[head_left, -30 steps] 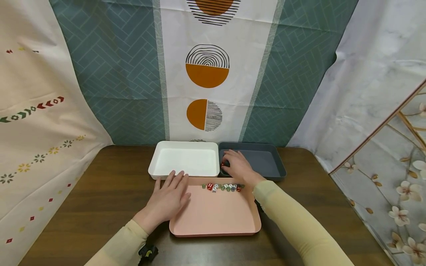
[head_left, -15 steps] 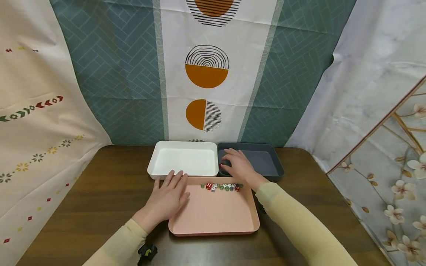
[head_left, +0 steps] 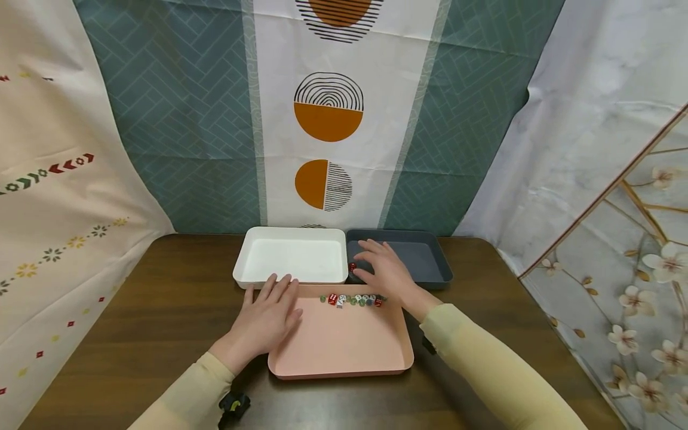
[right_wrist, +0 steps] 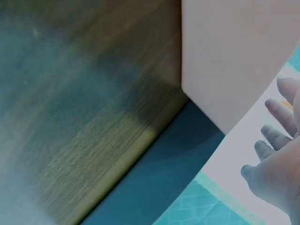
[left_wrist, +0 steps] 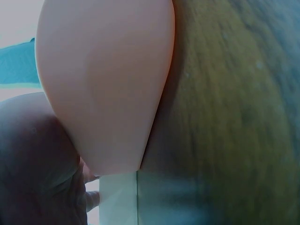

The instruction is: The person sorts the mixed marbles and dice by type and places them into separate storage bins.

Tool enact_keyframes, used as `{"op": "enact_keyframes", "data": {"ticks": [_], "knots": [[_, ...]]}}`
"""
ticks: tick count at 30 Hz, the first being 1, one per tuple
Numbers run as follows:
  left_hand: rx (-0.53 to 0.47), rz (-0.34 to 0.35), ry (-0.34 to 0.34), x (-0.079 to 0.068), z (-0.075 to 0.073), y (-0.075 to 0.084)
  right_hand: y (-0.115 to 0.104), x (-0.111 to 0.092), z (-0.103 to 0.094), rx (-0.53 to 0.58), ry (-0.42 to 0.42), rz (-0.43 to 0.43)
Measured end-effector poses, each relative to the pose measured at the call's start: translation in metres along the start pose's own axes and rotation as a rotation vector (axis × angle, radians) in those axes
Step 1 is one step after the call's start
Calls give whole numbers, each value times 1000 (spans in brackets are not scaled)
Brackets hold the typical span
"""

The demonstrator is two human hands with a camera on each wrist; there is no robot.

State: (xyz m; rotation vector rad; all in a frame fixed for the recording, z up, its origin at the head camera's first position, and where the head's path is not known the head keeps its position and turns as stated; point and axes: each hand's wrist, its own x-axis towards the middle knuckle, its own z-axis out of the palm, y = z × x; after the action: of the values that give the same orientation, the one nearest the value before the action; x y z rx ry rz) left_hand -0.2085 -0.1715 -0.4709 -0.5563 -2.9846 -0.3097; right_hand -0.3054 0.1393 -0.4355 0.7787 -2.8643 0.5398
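red die (head_left: 352,267), in grey tray (head_left: 430,258)

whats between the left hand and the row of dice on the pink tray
Only bare pink tray floor separates the left hand from the dice, seen in the head view.

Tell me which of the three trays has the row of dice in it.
The pink tray, nearest the person. Its dice line its far edge. The white tray looks empty; the grey tray shows one red die.
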Motion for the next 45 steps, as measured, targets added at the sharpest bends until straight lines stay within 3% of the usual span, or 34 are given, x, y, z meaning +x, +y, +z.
{"op": "enact_keyframes", "data": {"ticks": [12,23,40,45], "knots": [[15,4,14,2,0,-1,-20,-16,1,36,24,-56],[16,7,11,2,-1,1,-32,-28,10,14,64,-190],[15,-9,0,-1,-3,4,-49,-32,21,-10,-50,-172],[11,-8,-2,-1,-2,4,-50,-30,26,-39,-68,-204]]}}
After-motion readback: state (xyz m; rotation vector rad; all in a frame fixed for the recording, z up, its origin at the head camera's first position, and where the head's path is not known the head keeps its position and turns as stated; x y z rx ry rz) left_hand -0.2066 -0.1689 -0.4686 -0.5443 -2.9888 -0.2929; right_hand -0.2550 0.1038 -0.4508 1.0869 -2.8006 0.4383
